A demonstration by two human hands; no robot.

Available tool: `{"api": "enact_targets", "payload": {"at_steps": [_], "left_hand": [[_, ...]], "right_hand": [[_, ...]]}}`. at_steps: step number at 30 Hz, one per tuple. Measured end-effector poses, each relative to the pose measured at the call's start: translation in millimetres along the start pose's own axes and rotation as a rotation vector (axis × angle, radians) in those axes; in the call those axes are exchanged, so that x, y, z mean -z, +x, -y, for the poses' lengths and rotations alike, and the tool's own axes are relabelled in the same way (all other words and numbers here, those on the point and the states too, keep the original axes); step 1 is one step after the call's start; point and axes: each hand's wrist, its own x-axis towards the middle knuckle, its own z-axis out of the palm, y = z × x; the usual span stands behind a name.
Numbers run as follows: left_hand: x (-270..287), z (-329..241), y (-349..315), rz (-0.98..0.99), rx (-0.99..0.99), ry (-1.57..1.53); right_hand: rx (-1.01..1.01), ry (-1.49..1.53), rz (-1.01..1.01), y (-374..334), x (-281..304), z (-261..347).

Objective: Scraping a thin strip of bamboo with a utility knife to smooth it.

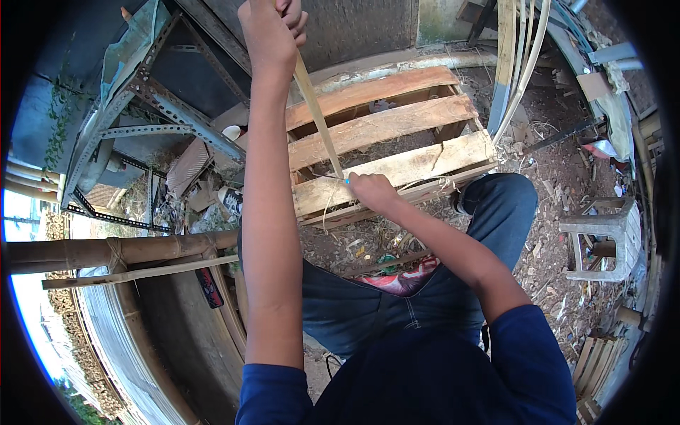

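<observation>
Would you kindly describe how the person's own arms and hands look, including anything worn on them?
The left sleeve and right sleeve are short and dark blue, with no markings visible on them. The left forearm and right forearm are bare. Neither the left hand nor the right hand wears a glove, and no watch or bracelet shows.

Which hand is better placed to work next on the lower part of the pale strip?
Probably the right hand: it is close to the lower part of the pale strip, by the wooden crate. The left hand grips the strip farther up.
</observation>
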Motion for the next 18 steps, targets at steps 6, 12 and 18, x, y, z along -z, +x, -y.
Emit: {"api": "enact_targets", "payload": {"at_steps": [6, 12, 18], "left_hand": [[14.7, -1.1, -3.4, 0.008, 0.029, -0.089], [7.1, 3.4, 2.5, 0.040, 0.039, -0.107], [4.9, 1.9, -0.2, 0.016, 0.021, -0.051]], "right_hand": [[-0.034, 0.011, -0.072, 7.3, 27.1, 17.1], [-0.019, 0.024, -0.038, 3.6, 18.0, 5.9], [-0.045, 0.063, -0.059, 8.0, 28.2, 12.9]]}}
